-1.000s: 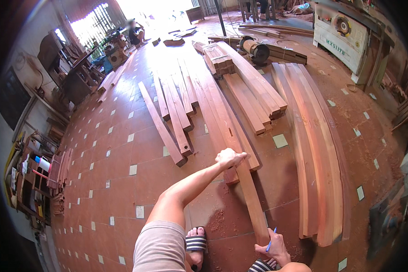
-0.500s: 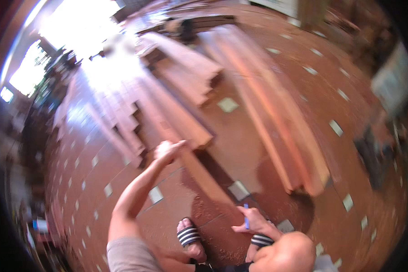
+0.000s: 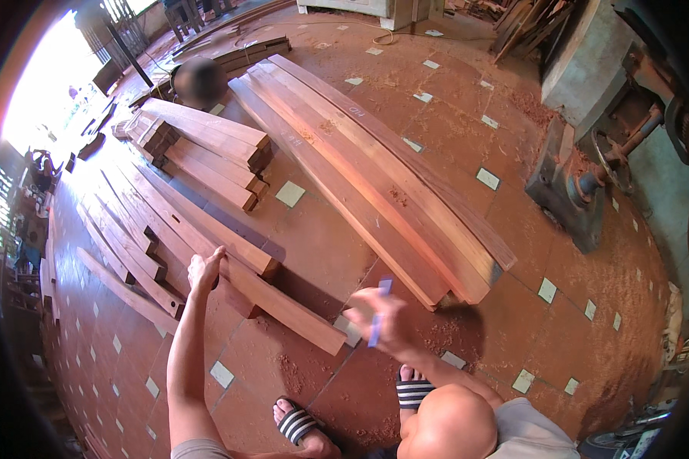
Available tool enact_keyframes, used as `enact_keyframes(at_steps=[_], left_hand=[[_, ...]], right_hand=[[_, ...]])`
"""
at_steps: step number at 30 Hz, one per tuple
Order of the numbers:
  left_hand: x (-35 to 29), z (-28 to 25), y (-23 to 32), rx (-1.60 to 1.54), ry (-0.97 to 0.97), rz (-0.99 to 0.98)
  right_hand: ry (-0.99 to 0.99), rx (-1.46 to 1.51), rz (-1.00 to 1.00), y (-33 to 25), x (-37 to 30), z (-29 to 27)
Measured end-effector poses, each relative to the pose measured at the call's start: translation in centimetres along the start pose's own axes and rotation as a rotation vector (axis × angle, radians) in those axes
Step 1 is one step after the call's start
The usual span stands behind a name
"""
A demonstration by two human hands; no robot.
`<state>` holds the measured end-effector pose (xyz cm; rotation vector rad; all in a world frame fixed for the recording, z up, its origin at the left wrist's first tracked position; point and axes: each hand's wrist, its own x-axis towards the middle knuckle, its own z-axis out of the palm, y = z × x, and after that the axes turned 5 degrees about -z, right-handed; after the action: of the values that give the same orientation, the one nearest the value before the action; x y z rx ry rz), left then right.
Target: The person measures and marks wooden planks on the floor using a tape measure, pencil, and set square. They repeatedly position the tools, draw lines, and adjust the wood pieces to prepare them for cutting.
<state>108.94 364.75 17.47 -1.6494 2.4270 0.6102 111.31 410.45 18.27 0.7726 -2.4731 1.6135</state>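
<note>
My left hand [image 3: 205, 271] is closed over the edge of a long reddish-brown wooden board [image 3: 291, 310], about midway along the part nearest me. The board's near end points toward my feet and rests beside or on other timber; the exact contact is hidden. Just right of that end, my right hand [image 3: 386, 314] is in the air, smeared by motion. It holds a slim blue stick, apparently a pen [image 3: 377, 321], upright against its fingers. A thicker beam [image 3: 245, 249] lies along the far side of the board.
Several wide planks [image 3: 383, 183] lie at the right, dusted with shavings. Stacked timber [image 3: 207, 138] and notched pieces [image 3: 130, 252] spread at the left. Rusty machinery [image 3: 582, 183] stands far right. My striped sandals are on the tiled floor [image 3: 314, 382], among wood shavings.
My right hand has moved up and away from the board's near end, still holding the blue pen. My left hand stays on the board. The whole view has swung.
</note>
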Motion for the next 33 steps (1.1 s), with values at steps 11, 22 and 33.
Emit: enact_keyframes(at_steps=[11,22,33], left_hand=[[-2.3,-2.2,0.7,0.128,0.221,0.143],[-3.5,-1.6,2.8,0.043,0.103,0.293],[-7.6,0.6,7.6,-0.197,-0.084,0.511]], right_hand=[[0.355,-0.746,0.376,14.1,-0.9,-25.7],[-0.286,-0.332,0.526,18.1,5.6,-28.7],[-0.261,0.091,0.501,3.6,8.3,-30.5]])
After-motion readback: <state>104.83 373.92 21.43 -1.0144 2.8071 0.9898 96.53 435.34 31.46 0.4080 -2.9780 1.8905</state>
